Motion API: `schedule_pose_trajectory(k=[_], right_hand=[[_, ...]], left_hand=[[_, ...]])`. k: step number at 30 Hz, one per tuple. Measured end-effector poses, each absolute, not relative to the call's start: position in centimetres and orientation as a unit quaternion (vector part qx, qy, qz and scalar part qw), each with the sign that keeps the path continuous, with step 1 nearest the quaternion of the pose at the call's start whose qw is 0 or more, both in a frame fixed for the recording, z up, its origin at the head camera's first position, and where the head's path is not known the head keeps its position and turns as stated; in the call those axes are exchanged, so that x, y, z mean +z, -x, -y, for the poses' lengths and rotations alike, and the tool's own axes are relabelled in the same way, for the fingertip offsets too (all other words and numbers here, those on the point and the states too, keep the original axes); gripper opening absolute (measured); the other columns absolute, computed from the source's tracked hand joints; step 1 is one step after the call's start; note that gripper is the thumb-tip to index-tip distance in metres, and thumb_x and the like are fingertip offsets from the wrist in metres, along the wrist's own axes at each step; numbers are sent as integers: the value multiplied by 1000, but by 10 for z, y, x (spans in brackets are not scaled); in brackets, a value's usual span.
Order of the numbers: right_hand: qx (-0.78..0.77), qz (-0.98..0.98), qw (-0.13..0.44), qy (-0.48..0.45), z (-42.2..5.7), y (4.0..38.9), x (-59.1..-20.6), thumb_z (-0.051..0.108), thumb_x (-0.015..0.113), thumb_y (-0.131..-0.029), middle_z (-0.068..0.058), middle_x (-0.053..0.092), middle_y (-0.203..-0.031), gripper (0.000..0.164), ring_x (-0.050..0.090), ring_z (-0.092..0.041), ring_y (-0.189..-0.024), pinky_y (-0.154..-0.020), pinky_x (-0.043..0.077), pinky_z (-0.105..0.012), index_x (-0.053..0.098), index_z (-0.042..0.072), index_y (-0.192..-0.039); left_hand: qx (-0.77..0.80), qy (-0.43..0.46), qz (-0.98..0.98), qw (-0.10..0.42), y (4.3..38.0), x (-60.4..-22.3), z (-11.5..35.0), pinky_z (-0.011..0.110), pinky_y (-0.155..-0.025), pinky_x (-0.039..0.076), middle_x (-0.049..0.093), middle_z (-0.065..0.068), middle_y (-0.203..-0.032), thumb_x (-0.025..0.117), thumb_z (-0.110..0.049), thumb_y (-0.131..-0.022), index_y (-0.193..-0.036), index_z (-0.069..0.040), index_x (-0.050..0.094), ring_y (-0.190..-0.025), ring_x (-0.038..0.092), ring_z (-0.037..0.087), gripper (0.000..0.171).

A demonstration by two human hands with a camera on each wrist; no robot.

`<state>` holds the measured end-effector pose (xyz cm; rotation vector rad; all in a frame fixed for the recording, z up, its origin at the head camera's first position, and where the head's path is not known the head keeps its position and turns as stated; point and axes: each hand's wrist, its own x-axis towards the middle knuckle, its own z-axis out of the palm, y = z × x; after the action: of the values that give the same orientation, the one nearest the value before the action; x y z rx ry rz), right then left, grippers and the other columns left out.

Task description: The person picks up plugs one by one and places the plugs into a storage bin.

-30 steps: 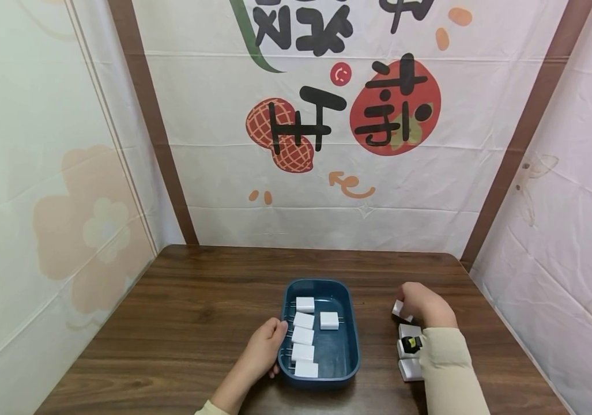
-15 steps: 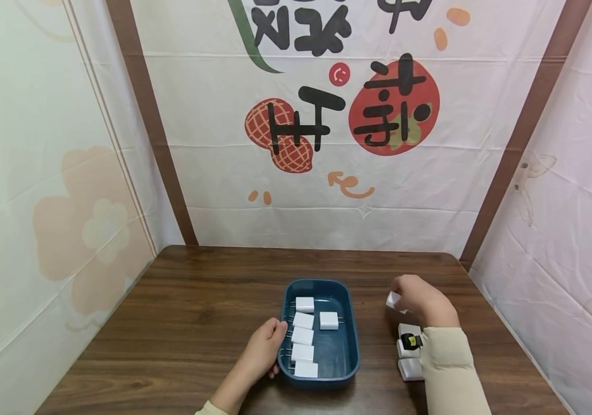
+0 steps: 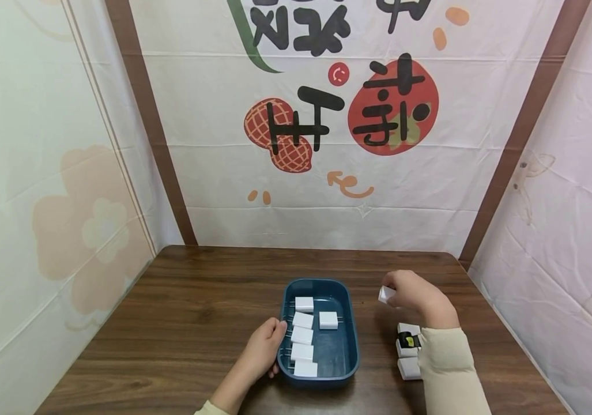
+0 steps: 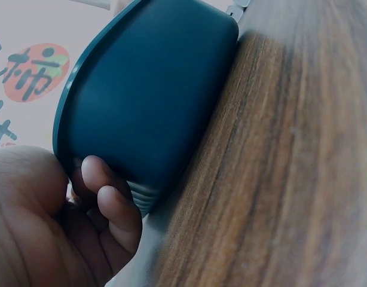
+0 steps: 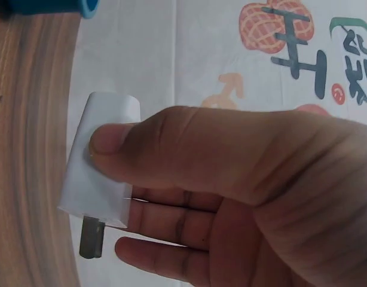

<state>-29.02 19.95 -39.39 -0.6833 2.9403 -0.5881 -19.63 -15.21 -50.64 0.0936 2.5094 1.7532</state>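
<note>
My left hand (image 3: 261, 350) grips the left rim of a dark blue rectangular tray (image 3: 354, 346), thumb at the rim and fingers curled against the outer wall (image 4: 141, 89). Inside it, several white plug chargers (image 3: 302, 336) form a column along the left side, prongs pointing left. One more charger (image 3: 328, 320) lies right of that column, prongs to the right. Over the table, right of the tray, my right hand (image 3: 420, 293) pinches a white plug charger (image 5: 103, 158) between thumb and fingers. In the right wrist view its metal prongs (image 5: 91, 238) stick out of the lower end.
More white chargers (image 3: 409, 369) lie in a column on the brown wooden table (image 3: 212, 300), partly behind the right wrist and its black strap-on piece (image 3: 408, 340). A white printed cloth (image 3: 212, 173) hangs behind the table and along both sides.
My right hand has lifted the charger off the table and carried it left toward the tray. The left hand has kept its hold on the tray, which has not moved.
</note>
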Motion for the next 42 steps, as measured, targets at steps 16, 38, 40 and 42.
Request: schedule_pose_trajectory(k=[16, 38, 40, 42], right_hand=[[-190, -954, 48, 226, -167, 272, -382, -4, 74, -84, -2, 70, -98, 26, 61, -15, -83, -77, 58, -38, 74, 7, -107], [-187, -944, 52, 265, -127, 256, -385, 5, 76, -88, -1, 70, -109, 26, 60, -14, -90, -84, 58, -38, 74, 8, -113], [-182, -944, 52, 272, -125, 254, -385, 5, 75, -88, -3, 70, -112, 26, 61, -15, -93, -87, 58, -40, 74, 7, -114], [-172, -942, 51, 284, -122, 253, -386, 4, 75, -89, -3, 69, -113, 26, 61, -15, -93, -87, 58, -40, 73, 7, -114]], left_hand=[[571, -31, -819, 41, 195, -507, 153, 35, -33, 49, 53, 4, -54, 41, -34, -112, -100, -1, 54, -35, 51, 12, 38], [571, -32, -820, 38, 195, -505, 153, 34, -33, 49, 53, 4, -54, 41, -35, -112, -102, 0, 54, -36, 51, 12, 38], [570, -33, -820, 38, 195, -506, 153, 34, -33, 49, 53, 4, -53, 41, -34, -112, -102, 0, 54, -36, 51, 12, 38], [569, -34, -821, 38, 195, -505, 153, 34, -33, 49, 53, 4, -53, 41, -34, -112, -102, 0, 54, -35, 51, 12, 38]])
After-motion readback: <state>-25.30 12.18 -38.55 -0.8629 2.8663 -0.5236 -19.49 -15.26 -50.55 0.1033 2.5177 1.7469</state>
